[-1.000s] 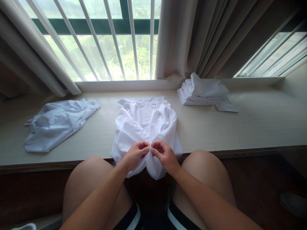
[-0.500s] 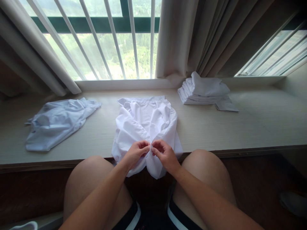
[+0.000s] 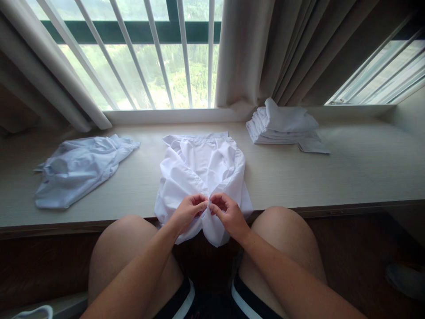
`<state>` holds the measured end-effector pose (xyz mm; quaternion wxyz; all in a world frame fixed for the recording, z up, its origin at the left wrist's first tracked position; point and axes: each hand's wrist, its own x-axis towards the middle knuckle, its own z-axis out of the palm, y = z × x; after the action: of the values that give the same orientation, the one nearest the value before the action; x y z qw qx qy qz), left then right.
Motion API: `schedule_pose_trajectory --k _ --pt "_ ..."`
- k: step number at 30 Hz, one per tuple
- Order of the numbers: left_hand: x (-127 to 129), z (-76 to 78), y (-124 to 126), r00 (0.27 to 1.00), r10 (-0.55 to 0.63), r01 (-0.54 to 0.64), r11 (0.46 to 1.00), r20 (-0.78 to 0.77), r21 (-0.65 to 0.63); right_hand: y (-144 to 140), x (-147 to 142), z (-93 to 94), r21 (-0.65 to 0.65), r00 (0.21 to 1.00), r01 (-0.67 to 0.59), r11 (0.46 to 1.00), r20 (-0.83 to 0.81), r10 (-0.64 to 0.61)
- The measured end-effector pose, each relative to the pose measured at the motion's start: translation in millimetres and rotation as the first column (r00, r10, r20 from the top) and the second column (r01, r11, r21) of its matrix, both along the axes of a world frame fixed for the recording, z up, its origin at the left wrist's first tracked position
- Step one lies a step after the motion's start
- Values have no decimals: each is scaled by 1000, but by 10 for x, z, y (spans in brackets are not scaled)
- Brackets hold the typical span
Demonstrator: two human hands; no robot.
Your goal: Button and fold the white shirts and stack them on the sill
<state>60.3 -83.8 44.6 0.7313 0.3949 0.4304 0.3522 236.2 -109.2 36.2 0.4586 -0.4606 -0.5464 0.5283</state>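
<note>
A white shirt (image 3: 199, 170) lies rumpled in the middle of a pale wooden window ledge (image 3: 348, 177), its lower part hanging over the front edge between my knees. My left hand (image 3: 187, 212) and my right hand (image 3: 227, 212) meet at the shirt's front opening near the ledge's edge. Both pinch the two edges of the cloth together, fingertips almost touching. What lies between the fingertips is too small to make out.
A crumpled pale blue shirt (image 3: 78, 168) lies at the left of the ledge. A stack of folded white shirts (image 3: 282, 126) sits at the back right by the curtain (image 3: 265, 53). Window bars (image 3: 156, 53) stand behind. My bare knees are under the ledge's front edge.
Nothing has visibly moved apart from a slight shift of the camera; both hands stay pinched on the shirt's front.
</note>
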Motion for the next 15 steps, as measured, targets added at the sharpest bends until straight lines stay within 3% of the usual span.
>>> schedule_pose_trajectory --k 15 --pt "-10 -20 3 1000 -5 5 1000 4 24 -3 2 -5 3 1000 -5 1000 4 5"
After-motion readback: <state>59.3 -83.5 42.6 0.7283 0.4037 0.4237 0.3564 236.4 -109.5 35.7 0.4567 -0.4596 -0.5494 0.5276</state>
